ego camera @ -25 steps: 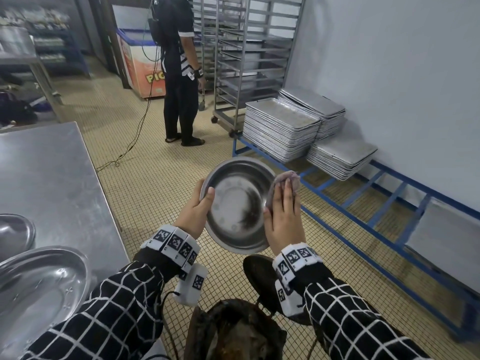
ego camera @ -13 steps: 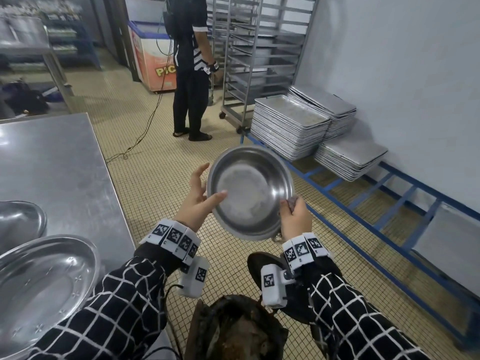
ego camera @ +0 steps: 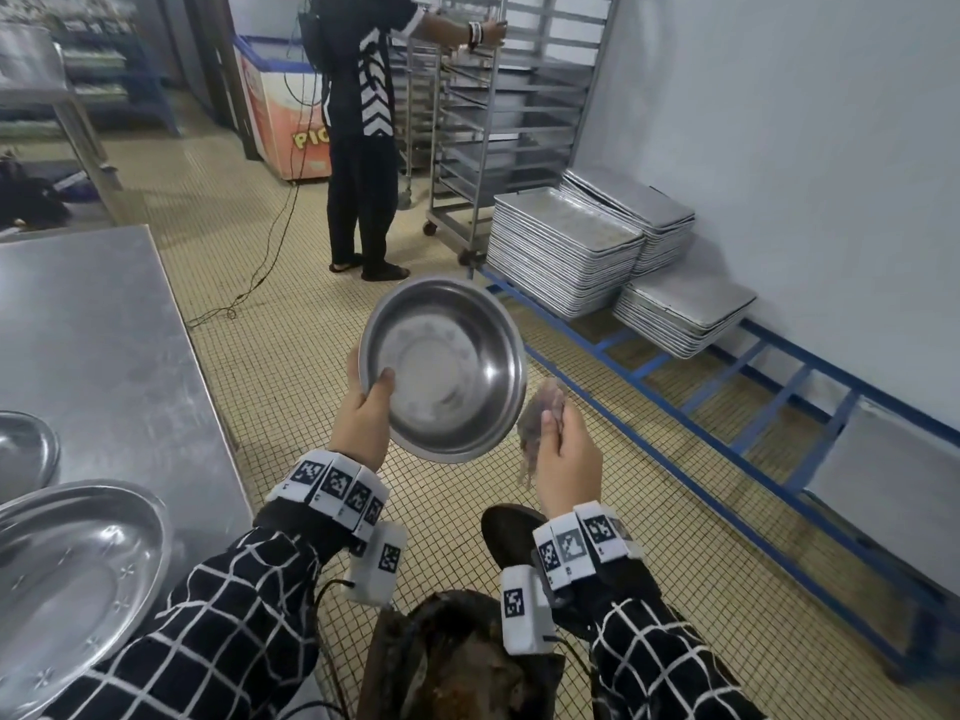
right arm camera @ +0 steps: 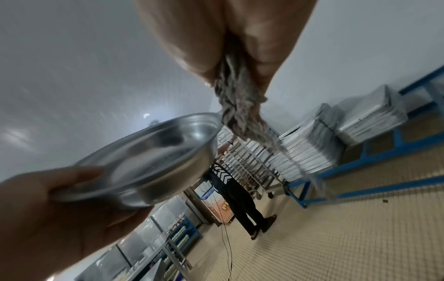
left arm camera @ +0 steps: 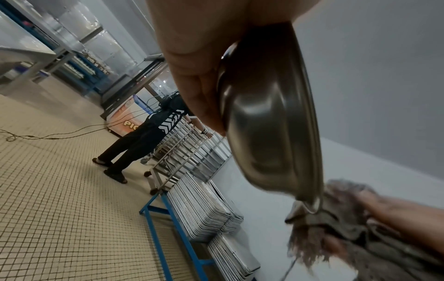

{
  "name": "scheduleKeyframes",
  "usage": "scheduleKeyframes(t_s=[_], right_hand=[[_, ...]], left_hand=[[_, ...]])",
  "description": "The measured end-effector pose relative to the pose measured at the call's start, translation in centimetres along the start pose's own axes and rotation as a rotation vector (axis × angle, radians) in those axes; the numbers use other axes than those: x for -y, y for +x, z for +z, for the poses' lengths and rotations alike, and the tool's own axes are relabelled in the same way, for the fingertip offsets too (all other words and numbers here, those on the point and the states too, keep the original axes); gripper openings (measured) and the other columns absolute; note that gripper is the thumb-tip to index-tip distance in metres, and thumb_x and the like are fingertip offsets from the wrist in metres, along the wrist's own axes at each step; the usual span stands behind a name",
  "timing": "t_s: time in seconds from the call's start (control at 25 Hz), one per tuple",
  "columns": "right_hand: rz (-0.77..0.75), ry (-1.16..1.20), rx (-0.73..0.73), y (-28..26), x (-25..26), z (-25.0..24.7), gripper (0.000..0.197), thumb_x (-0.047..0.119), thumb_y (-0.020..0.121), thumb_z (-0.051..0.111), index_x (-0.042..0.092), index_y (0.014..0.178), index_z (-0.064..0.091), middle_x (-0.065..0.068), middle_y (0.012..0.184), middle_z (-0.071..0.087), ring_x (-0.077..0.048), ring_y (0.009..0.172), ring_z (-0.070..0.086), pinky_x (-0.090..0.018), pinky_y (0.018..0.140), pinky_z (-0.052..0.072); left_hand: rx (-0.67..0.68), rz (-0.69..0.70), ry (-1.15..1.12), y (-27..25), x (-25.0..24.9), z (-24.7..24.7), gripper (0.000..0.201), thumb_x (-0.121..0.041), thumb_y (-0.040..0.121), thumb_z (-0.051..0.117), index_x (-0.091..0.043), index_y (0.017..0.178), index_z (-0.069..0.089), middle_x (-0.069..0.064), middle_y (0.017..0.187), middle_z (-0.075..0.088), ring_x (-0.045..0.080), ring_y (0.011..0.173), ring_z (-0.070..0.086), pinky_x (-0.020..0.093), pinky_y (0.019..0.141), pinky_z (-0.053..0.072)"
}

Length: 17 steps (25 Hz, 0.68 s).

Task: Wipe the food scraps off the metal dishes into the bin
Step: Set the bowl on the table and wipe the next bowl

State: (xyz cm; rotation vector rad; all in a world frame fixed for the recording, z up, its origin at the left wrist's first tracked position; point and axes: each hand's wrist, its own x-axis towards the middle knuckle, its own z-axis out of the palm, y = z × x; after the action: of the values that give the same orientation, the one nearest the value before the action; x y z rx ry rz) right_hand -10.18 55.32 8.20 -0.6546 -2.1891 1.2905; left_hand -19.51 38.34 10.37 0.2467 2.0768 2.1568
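Observation:
A round metal bowl (ego camera: 447, 366) is held up in front of me, tilted toward me, its inside looking wiped. My left hand (ego camera: 363, 413) grips its left rim, thumb inside and fingers behind; the same bowl (left arm camera: 271, 117) fills the left wrist view and shows again as the bowl (right arm camera: 149, 157) in the right wrist view. My right hand (ego camera: 561, 449) holds a frayed grey rag (ego camera: 540, 413) just off the bowl's lower right rim; the rag (right arm camera: 238, 106) hangs from my fingers. The dark bin (ego camera: 457, 662) with scraps sits below my wrists.
A steel table (ego camera: 93, 330) on the left carries an oval metal dish (ego camera: 67, 579) and another dish (ego camera: 21, 449). Stacked baking trays (ego camera: 566, 246) rest on a blue floor rack (ego camera: 727, 397) at right. A person (ego camera: 363, 137) stands at a wheeled tray trolley (ego camera: 498, 111).
The rag has come out of the bowl; my right hand left the rim and now holds the rag beside it. My left hand took a fuller grip and the bowl rose.

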Motion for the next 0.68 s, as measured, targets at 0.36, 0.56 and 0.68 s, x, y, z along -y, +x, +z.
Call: scheduleKeyframes(t_s=[0.36,0.56,0.68], right_hand=[[-0.580,-0.501,0.522,-2.7,0.8,4.5,0.054,0.050,0.098,0.023,0.021,0.137,0.045,0.004,0.137,0.053,-0.013,0.131,0.041,-0.042,0.116,0.020],[-0.553,-0.629,0.491,-1.4,-0.8,3.3,0.065,0.055,0.095,0.005,0.026,0.140,0.042,0.009,0.144,0.044,-0.012,0.139,0.031,-0.033,0.117,0.011],[-0.490,-0.413,0.516,-2.2,0.0,4.5,0.062,0.057,0.097,0.009,0.027,0.142,0.039,0.008,0.146,0.043,-0.010,0.140,0.030,-0.036,0.117,0.019]], left_hand=[[0.143,0.014,-0.005,0.9,-0.6,0.8,0.047,-0.038,0.101,0.031,-0.019,0.144,0.030,-0.002,0.129,0.052,0.004,0.108,0.053,0.005,0.072,0.048],[0.178,0.040,0.006,1.4,-1.2,0.9,0.027,-0.033,0.102,0.029,-0.038,0.129,0.035,-0.012,0.111,0.054,0.000,0.094,0.057,0.008,0.064,0.050],[0.158,0.078,0.013,1.0,-1.9,1.4,0.025,-0.031,0.103,0.030,-0.033,0.127,0.035,-0.016,0.107,0.053,-0.010,0.087,0.059,0.004,0.064,0.047]])
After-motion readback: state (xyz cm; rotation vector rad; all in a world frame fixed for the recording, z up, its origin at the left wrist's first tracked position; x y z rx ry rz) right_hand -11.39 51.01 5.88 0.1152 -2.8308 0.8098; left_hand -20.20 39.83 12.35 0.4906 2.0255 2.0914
